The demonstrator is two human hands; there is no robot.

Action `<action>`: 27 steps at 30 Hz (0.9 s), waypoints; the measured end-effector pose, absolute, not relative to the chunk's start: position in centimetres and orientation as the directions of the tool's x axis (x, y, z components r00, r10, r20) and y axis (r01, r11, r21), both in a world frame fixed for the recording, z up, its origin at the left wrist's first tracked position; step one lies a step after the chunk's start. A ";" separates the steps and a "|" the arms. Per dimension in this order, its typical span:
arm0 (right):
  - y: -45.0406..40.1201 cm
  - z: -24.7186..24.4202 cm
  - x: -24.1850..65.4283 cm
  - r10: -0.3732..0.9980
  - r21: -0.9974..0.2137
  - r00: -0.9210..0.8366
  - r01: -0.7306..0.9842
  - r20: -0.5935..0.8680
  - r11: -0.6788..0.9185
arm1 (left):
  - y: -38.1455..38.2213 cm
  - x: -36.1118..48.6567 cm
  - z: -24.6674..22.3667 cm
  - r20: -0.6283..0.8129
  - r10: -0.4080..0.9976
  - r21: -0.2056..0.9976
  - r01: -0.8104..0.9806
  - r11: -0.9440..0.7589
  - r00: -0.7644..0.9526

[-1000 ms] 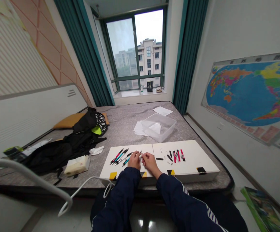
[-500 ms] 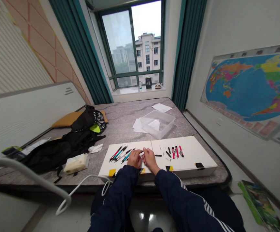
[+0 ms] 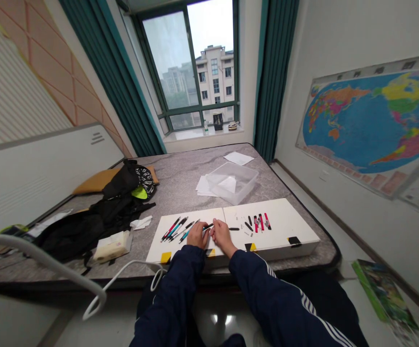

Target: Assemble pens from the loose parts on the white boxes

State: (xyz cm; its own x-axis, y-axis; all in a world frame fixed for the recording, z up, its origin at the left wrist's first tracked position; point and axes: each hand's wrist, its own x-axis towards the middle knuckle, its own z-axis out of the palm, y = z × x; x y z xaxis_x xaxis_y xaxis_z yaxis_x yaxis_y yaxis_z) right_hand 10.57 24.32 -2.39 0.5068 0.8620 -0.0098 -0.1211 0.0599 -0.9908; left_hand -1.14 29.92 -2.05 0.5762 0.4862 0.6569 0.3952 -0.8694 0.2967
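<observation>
My left hand [image 3: 198,235] and my right hand [image 3: 222,232] meet over the seam of a white two-panel board [image 3: 183,248]. Between their fingers is a slim black pen [image 3: 208,226], and its tip is too small to make out. Several assembled pens with red, teal and black barrels [image 3: 175,230] lie on the left panel, just left of my left hand. To the right of my right hand, a black pen barrel [image 3: 234,229] rests on the right panel. Beyond it, small pen parts and red-and-black pieces [image 3: 260,222] lie in a row.
A clear plastic box [image 3: 232,182] and white paper sheets [image 3: 204,186] stand beyond the board on a grey mattress [image 3: 180,180]. A black bag [image 3: 93,226] and a tissue pack [image 3: 113,246] lie left. A white cable [image 3: 122,270] loops near my left arm.
My hands have stayed together at the seam, and the dark pen now shows between them. The whole scene has drifted up and left as my head moved.
</observation>
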 end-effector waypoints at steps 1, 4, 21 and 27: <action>24.3 -2.4 10.6 0.859 -0.989 0.512 -0.132 -0.006 0.071 | 30.0 -1.2 -2.0 0.651 0.505 0.282 0.437 -0.854 0.567; 24.3 -2.4 10.6 0.867 -0.987 0.498 -0.140 -0.005 0.075 | 30.0 -1.3 -1.8 0.627 0.539 0.228 0.529 -0.818 0.563; 23.8 -1.4 10.6 0.877 -0.975 0.478 -0.214 -0.054 0.057 | 29.4 -0.8 -2.1 0.523 0.612 0.282 0.557 -0.781 0.594; 23.6 -1.1 10.6 0.878 -0.981 0.476 -0.189 -0.051 0.046 | 28.8 -0.7 -1.6 0.499 0.635 0.310 0.562 -0.767 0.590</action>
State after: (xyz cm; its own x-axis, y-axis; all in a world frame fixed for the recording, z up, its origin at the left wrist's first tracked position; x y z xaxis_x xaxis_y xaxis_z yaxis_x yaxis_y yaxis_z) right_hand 10.56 23.60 -1.07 0.4760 0.8780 -0.0509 -0.1889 0.0455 -0.9809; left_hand -0.71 28.81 -1.59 0.5902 0.6345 0.4990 0.5619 -0.7668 0.3104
